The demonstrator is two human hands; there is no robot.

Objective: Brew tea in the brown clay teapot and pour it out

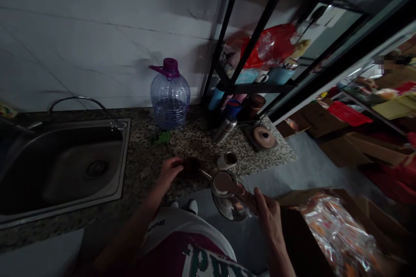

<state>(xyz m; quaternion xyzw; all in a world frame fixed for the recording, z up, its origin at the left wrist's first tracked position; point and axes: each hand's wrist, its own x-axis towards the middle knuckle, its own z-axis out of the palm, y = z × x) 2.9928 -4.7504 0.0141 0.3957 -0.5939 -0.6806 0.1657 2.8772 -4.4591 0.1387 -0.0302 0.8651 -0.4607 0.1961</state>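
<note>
My right hand [268,207] is wrapped round the handle of a shiny metal kettle [229,205] with a pinkish-brown lid. The kettle is tilted, and its thin spout points left at a dark brown cup [191,167]. Thumb and fingers of my left hand [171,170] close on the near-left side of this cup, whose shape is hard to make out in the dim light. Whether liquid runs from the spout cannot be seen. Just behind the kettle, a white mug [227,160] with dark contents stands on the speckled counter [146,166].
A steel sink [126,156] is at the left. Behind the hands stand a large water jug [170,99] with a purple cap, a green cloth-like item [161,137], and a steel flask [225,130]. A lidded pot [263,137], a black rack [260,88] and an open carton [299,225] are rightward.
</note>
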